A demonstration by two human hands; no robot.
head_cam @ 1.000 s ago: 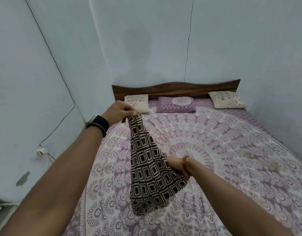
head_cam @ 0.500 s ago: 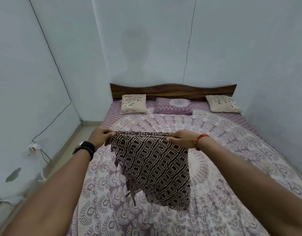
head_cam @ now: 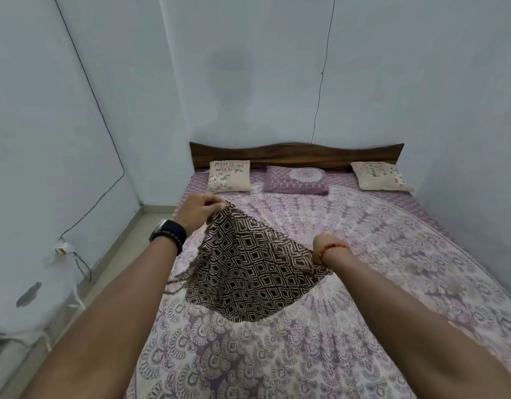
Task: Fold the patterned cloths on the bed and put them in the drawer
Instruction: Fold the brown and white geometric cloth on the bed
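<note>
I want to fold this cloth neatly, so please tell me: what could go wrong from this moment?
1. The left hand holds its corner high while the right hand holds the other low, so the patterned cloth sags unevenly; the fold may come out crooked.
2. The fringe hangs loose on the left side and could get tucked inside the fold.
3. The cloth's lower edge seems to touch the bedsheet and may drag and wrinkle.

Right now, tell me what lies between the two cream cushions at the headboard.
In the head view, a purple patterned pillow lies between the left cream cushion and the right cream cushion, against the wooden headboard.
</note>
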